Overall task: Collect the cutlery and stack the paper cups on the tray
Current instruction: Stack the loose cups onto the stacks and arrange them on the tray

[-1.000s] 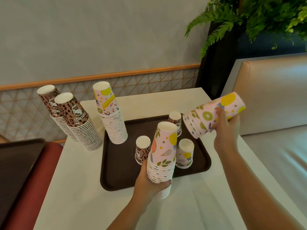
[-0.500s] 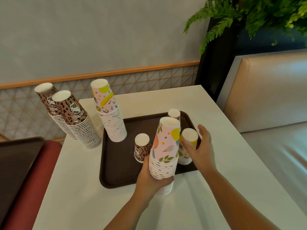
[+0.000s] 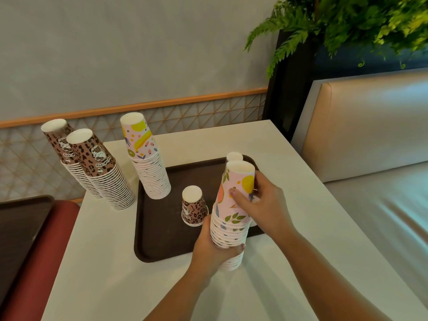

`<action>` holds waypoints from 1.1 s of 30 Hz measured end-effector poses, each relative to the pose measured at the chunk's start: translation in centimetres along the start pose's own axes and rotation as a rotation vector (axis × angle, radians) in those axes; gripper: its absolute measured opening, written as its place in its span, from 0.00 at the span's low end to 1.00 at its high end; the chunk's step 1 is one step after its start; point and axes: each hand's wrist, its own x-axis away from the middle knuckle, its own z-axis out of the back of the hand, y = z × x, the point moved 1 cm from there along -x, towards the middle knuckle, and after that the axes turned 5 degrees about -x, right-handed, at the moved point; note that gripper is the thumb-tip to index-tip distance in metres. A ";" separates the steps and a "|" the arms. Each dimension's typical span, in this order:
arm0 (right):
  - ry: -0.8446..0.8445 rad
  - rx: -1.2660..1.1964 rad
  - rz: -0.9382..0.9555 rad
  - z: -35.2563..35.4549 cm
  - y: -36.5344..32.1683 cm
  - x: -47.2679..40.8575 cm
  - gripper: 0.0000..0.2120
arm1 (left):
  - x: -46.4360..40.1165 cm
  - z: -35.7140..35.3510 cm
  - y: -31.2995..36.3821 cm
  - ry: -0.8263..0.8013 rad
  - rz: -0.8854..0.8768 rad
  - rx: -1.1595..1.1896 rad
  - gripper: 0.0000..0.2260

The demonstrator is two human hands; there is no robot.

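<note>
Left hand [image 3: 214, 247] grip encircles the ribbed rims of the inverted fruit-print paper cup stack [image 3: 232, 212]; right hand [image 3: 261, 205] grip pinches its tapered top cup. Stack stands at the near edge of the smooth brown tray [image 3: 162, 228] on the matte white counter [image 3: 301, 228]. Leopard-print cup [image 3: 194, 208] lettering unreadable.

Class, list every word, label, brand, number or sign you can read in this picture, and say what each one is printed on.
None can be read for certain.
Leopard stacks: a short word under a cartoon figure, upside down and too blurred to read.
Small leopard cup on the tray: a similar print, too small to read.
Pink stack in the hands: pictures of fruit and leaves only, no text.
</note>
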 end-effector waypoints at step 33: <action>0.146 0.214 0.140 3.0 4.3 -2.7 0.33 | 0.0 0.6 0.1 0.019 0.043 0.021 0.37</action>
